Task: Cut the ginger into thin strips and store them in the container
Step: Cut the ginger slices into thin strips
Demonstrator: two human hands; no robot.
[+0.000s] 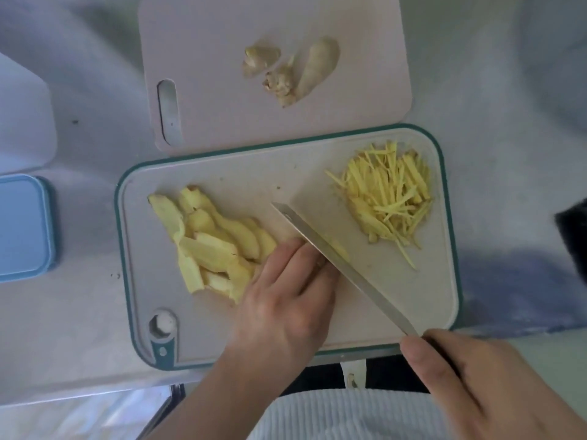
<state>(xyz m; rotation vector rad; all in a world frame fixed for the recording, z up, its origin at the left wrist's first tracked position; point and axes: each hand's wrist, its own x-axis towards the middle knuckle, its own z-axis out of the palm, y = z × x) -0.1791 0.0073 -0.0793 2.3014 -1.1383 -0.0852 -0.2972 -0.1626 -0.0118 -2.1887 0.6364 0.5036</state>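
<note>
A teal-rimmed cutting board lies in front of me. Pale yellow ginger slices are piled on its left half. A heap of thin ginger strips sits at its right end. My left hand rests with curled fingers on the right end of the slices, fingertips against the knife blade. My right hand grips the knife handle at the board's near right corner. The blade slants across the board and stands on a slice.
A second pinkish board lies behind, carrying ginger peel and trimmings. A blue lidded container sits at the left edge. The counter's near edge runs just below the teal board.
</note>
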